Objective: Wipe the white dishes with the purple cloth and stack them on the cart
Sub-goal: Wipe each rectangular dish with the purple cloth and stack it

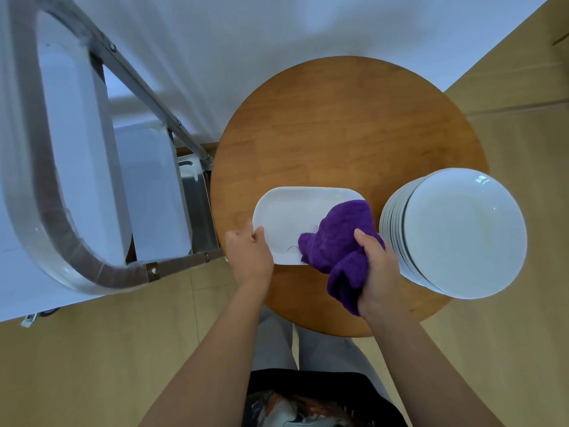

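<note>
Rect. dish (289,217): white, flat on round wooden tabletop (345,124), near its front-left edge.
L hand (249,251): pinching dish's near-left corner, thumb on top.
R hand (378,272): fingers curled tight round purple cloth (338,241).
Cloth: bunched, pressed on dish's right end.
Plate stack (462,232): round, white, tabletop's right edge.
Cart (77,167): left of tabletop.
</note>
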